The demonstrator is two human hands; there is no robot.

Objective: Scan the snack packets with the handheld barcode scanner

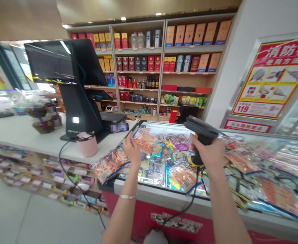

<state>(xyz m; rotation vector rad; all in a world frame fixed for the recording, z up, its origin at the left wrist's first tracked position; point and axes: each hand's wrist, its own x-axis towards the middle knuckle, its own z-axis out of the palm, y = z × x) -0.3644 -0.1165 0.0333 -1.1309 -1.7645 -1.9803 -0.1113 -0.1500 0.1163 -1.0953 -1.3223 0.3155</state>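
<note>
My right hand (211,152) is wrapped round the handle of a black barcode scanner (202,130) with yellow trim, held above the glass-topped freezer. A black cord hangs from its grip. My left hand (132,149) is over the freezer's left corner, fingers loosely extended and blurred, between clear snack packets. One packet of pinkish-orange snack sticks (145,139) lies just beyond its fingertips. Beside the wrist, more such packets (109,164) rest across the corner edge. Another packet (183,177) lies on the glass between my hands. Exact contact of my left fingers is unclear.
A black checkout terminal (81,98), a pink cup (87,144) and a phone (118,127) stand on the white counter (44,142) at left. More packets (243,162) cover the freezer's right side. Shelves of boxes and bottles (138,64) line the back. The scanner cord (187,208) droops over the freezer front.
</note>
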